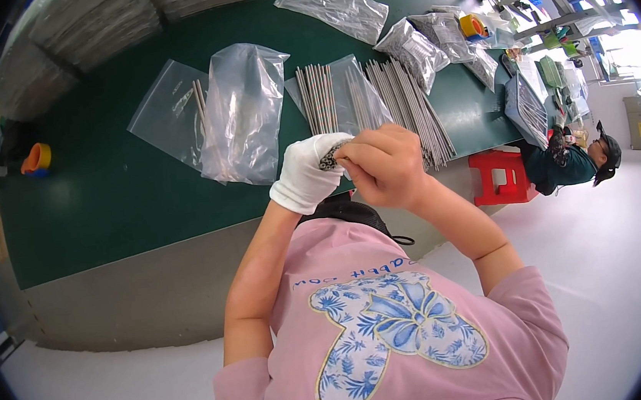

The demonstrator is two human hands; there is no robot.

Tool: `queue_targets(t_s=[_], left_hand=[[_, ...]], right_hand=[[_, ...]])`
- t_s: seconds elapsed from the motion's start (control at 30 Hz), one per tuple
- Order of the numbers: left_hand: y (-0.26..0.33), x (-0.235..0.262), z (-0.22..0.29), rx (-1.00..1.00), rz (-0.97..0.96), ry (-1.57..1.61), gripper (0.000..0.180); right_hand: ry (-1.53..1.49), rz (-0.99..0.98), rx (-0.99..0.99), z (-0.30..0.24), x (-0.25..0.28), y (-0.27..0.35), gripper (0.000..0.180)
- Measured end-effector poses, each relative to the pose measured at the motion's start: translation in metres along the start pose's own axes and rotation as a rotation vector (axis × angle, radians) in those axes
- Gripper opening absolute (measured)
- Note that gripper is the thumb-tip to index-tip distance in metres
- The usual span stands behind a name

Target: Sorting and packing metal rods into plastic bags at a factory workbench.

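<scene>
My left hand [310, 174] wears a white glove and is raised in front of my chest, over the table's near edge. My bare right hand [385, 164] meets it, its fingers curled in a pinch on a dark speckled part of the glove [329, 157]. My left fingers are mostly hidden there. Just beyond my hands lie a bundle of thin metal rods [317, 96] and a larger row of grey rods [408, 107]. A clear plastic bag [242, 111] lies to their left, over a few more rods [201, 103].
On the green table [106, 213], stacked plastic-wrapped packs [96, 29] stand far left. A yellow tape roll [39, 158] sits at left. Filled bags [414, 52] and another tape roll [474, 27] lie far right. A red stool [500, 177] and a co-worker [563, 157] are at right.
</scene>
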State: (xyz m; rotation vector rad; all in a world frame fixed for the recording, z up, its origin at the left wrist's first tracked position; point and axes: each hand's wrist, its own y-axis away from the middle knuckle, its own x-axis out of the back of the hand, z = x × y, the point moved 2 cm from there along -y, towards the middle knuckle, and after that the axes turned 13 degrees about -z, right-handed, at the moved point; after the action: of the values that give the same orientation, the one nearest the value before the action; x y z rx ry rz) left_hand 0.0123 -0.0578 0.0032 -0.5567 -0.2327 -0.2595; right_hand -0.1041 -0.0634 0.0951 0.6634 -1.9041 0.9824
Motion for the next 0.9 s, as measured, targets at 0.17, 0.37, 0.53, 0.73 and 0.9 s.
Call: queue_targets(t_s=[0.17, 0.37, 0.53, 0.73, 0.9], left_hand=[[0.001, -0.002, -0.002, 0.013, 0.002, 0.003, 0.026], [0.000, -0.001, -0.002, 0.029, -0.013, 0.032, 0.026], [-0.002, 0.001, 0.002, 0.010, -0.005, 0.023, 0.026], [0.000, 0.000, 0.000, 0.035, -0.024, 0.014, 0.026], [0.000, -0.001, -0.001, 0.020, -0.003, 0.004, 0.026]], right_hand=[[0.004, -0.027, -0.021, 0.003, 0.002, 0.001, 0.010], [0.018, 0.015, -0.010, 0.000, 0.000, 0.001, 0.009], [-0.009, 0.066, 0.007, 0.000, 0.001, -0.002, 0.009], [-0.113, 0.013, -0.058, 0.007, -0.005, 0.001, 0.008], [-0.094, 0.013, -0.036, 0.006, -0.005, 0.001, 0.007]])
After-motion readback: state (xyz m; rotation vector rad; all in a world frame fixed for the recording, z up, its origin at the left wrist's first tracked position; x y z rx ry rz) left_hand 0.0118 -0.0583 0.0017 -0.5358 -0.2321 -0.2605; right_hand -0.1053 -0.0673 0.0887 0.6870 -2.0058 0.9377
